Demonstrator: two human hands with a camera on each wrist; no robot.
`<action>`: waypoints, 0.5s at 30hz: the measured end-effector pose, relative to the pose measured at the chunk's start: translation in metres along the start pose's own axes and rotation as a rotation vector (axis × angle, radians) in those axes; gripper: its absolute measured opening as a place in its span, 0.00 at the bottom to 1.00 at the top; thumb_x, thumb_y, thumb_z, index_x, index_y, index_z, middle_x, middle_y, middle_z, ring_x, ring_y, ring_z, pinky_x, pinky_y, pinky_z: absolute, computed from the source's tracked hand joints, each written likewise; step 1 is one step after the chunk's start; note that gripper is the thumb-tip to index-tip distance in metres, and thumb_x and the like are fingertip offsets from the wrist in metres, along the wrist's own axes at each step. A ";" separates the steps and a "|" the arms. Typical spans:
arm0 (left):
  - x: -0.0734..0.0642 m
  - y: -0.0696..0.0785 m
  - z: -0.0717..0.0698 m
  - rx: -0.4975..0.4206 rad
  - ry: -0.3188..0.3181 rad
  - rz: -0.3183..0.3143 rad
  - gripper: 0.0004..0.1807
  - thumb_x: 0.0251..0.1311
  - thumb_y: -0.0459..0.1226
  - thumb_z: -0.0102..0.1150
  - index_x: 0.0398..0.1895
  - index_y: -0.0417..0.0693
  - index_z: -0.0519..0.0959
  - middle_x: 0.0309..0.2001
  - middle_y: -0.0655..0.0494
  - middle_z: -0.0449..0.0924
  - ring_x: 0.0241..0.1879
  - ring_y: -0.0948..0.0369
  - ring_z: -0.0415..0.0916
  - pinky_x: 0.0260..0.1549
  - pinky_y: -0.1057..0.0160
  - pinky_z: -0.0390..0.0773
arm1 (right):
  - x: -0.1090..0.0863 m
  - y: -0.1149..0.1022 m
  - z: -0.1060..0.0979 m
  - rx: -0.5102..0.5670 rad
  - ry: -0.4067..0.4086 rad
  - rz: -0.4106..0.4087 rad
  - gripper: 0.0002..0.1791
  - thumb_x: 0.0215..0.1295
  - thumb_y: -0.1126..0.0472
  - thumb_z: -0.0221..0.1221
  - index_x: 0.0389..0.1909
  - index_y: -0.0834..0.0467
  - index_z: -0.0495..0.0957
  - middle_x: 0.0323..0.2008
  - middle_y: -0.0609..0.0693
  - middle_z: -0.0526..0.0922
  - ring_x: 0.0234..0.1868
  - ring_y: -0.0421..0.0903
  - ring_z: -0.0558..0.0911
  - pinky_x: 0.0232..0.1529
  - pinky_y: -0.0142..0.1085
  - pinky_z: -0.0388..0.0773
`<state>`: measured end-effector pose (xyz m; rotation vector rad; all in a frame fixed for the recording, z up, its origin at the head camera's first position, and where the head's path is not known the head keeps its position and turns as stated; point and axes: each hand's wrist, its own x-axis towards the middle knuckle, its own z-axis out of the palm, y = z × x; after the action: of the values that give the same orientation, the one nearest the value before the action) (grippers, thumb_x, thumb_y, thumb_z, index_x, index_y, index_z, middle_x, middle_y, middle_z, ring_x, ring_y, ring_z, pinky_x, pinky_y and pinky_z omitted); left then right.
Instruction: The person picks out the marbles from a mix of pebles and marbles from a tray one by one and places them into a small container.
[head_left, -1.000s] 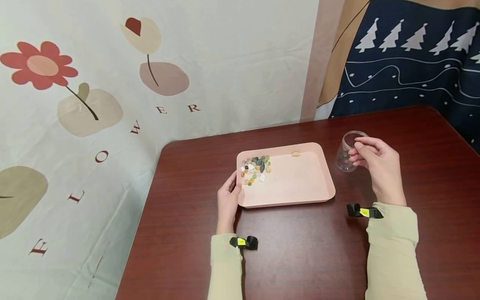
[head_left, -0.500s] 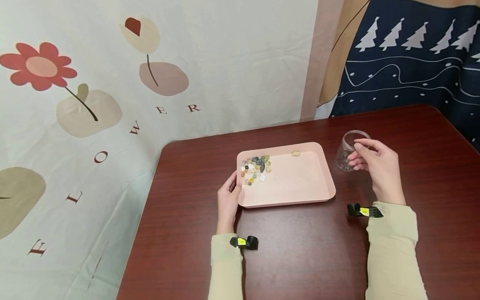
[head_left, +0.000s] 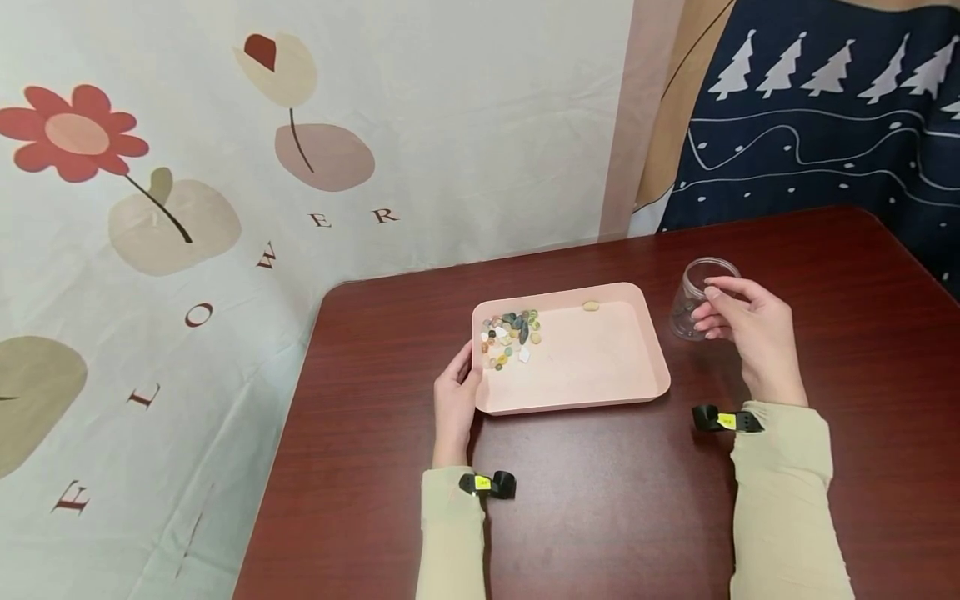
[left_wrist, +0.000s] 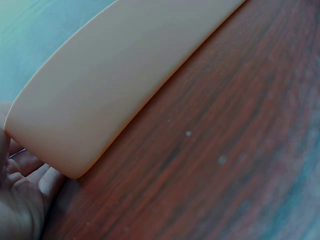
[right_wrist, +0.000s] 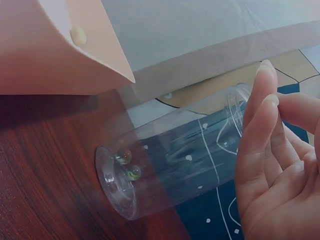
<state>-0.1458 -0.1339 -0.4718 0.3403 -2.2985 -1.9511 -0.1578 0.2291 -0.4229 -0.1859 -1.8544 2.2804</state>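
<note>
In the head view my left hand (head_left: pixel 454 408) grips the left rim of a pink tray (head_left: pixel 585 367). The left wrist view has its fingers under the wall of the tray (left_wrist: pixel 95 105). Colourful pebbles (head_left: pixel 517 327) and beads cluster in the tray's left part. A lone tan stone (head_left: pixel 591 306) lies by the far wall. My right hand (head_left: pixel 761 337) is at the mouth of a clear jar (head_left: pixel 686 312), which stands upright on the table. Its thumb and index tips meet; nothing shows between them. Two glass marbles (right_wrist: pixel 129 165) lie at the jar's bottom.
The dark red wooden table (head_left: pixel 600 500) carries both tray and jar. A pale flower-print cloth (head_left: pixel 465 125) hangs behind its far and left edges. At the back right hangs a navy tree-print cloth (head_left: pixel 810 150).
My right hand has shifted very slightly left at the jar's mouth, its fingertips still together. The left hand and the tray stay as they were; the head view has tilted a little.
</note>
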 end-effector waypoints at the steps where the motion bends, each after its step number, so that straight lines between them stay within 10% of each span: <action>1: 0.000 0.000 0.000 -0.002 0.001 -0.001 0.22 0.58 0.31 0.51 0.58 0.47 0.70 0.56 0.54 0.70 0.55 0.63 0.65 0.52 0.65 0.66 | 0.000 0.000 0.000 -0.003 0.000 -0.002 0.22 0.54 0.60 0.61 0.49 0.65 0.72 0.23 0.54 0.81 0.21 0.44 0.80 0.22 0.29 0.77; 15: 0.001 0.000 0.000 0.000 0.004 -0.009 0.22 0.58 0.31 0.51 0.58 0.47 0.70 0.56 0.53 0.70 0.55 0.63 0.66 0.52 0.66 0.66 | 0.001 0.000 0.000 -0.071 0.011 -0.017 0.20 0.55 0.59 0.60 0.48 0.64 0.74 0.24 0.53 0.81 0.23 0.43 0.80 0.24 0.27 0.75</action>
<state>-0.1467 -0.1338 -0.4721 0.3552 -2.2981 -1.9528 -0.1585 0.2292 -0.4228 -0.1927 -1.9254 2.1996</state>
